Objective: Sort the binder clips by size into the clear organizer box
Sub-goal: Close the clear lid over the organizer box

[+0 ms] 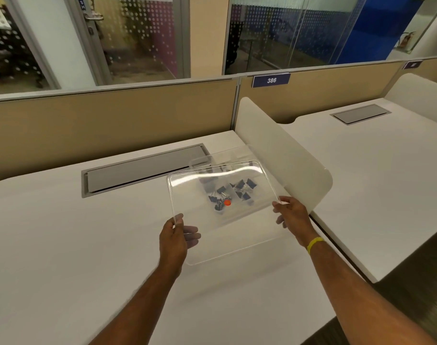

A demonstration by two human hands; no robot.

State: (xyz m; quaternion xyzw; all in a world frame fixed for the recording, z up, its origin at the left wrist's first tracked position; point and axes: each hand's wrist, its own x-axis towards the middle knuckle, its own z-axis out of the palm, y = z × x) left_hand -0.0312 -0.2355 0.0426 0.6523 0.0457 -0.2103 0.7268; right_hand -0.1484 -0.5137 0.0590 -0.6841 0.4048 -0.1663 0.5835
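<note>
I hold a clear plastic lid (237,240) of the organizer box tilted above the white desk. My left hand (175,237) grips its left edge and my right hand (291,215) grips its right edge. Through the lid I see several black binder clips (230,192) lying in a loose cluster on the desk or in the box, with a small orange-red dot (227,202) among them. The clear organizer box (202,161) sits behind the lid, its far rim showing; its compartments are hard to make out.
A white curved divider panel (287,155) stands just right of the box. A grey cable hatch (142,168) is set into the desk (63,232) behind. A tan partition (113,115) backs the desk. A second desk (386,175) lies to the right.
</note>
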